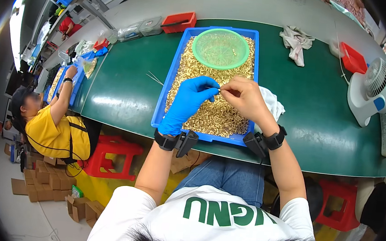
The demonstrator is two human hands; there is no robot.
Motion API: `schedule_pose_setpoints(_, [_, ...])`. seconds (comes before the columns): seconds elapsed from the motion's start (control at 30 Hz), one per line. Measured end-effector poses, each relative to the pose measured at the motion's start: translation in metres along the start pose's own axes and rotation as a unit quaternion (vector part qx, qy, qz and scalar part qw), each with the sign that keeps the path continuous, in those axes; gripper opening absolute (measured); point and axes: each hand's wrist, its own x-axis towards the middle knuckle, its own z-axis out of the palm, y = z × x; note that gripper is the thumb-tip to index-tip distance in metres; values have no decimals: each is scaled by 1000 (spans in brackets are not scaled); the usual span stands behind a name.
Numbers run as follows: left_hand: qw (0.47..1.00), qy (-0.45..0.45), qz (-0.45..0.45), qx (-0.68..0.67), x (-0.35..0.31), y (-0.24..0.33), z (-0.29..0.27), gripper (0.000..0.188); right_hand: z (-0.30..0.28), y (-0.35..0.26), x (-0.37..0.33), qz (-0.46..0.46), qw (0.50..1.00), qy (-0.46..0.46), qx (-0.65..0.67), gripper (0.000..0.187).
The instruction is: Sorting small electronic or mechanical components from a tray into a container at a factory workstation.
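Observation:
A blue tray (174,69) holds a thick layer of small brass-coloured metal pieces (220,119). In its far end, on the pieces, rests a round green mesh basket (221,48). My left hand (189,101), in a blue glove, is closed in a pinch above the middle of the tray. My bare right hand (246,96) is pinched too, its fingertips almost meeting the gloved ones. What lies between the fingertips is too small to make out. A few thin wire-like rods (154,77) lie at the tray's left edge.
A white cloth (271,103) lies by the tray's right side, another cloth (297,43) farther back. Red bins (178,22) stand along the far edge, a white fan (374,88) at the right. A co-worker in yellow (59,131) sits at the left, near a red stool (112,155).

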Motion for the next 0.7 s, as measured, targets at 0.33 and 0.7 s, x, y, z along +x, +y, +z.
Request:
schedule_pose_setpoints(0.33, [976,63,-56,-203,4,-3,3,20,2,7,3,191,957,27,217,11])
schedule_pose_setpoints(0.7, [974,28,-22,-226,-2,-6,5,20,0,3,0,104,987,17,124,11])
